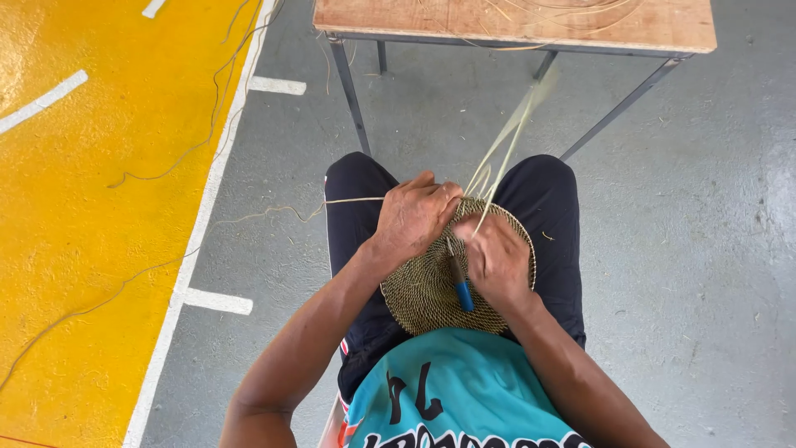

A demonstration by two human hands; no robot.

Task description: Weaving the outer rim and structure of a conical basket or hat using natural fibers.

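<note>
Floor: grey concrete (705, 274) on the right and centre, yellow painted zone (91, 207) on the left, white border line (199, 241) running between them with short white dashes branching off it

Wooden table (655, 29) at the top, thin metal legs, a few loose pale fibres lying on its top. Long stray strands (166, 166) also trail across the yellow paint and over the white line

Person seated facing the table, dark trousers (547, 199), teal shirt (456, 390) with dark print at the bottom edge

Round woven disc (419, 294) sits on the lap between both knees, tight coiled weave, olive-brown, tilted slightly toward the person

Bundle of pale flat fibres (514, 133) rises from the disc's far rim up toward the table edge, taut. One single strand sticks out sideways to the left of the hands, over the left thigh

Left hand (414, 217) clamped over the disc's upper-left rim, fingers curled tight, knuckles up, thumb side toward the fibre bundle

Right hand (496, 259) lies on the disc's right half, fingers closed in a pinch on the fibres where they meet the rim. Hands nearly touching at the rim

Small tool with a blue handle (461, 286) lies across the disc face just beside the right hand, dark shaft pointing up toward the rim; can't tell if the right thumb pins it or it's just resting there
</note>
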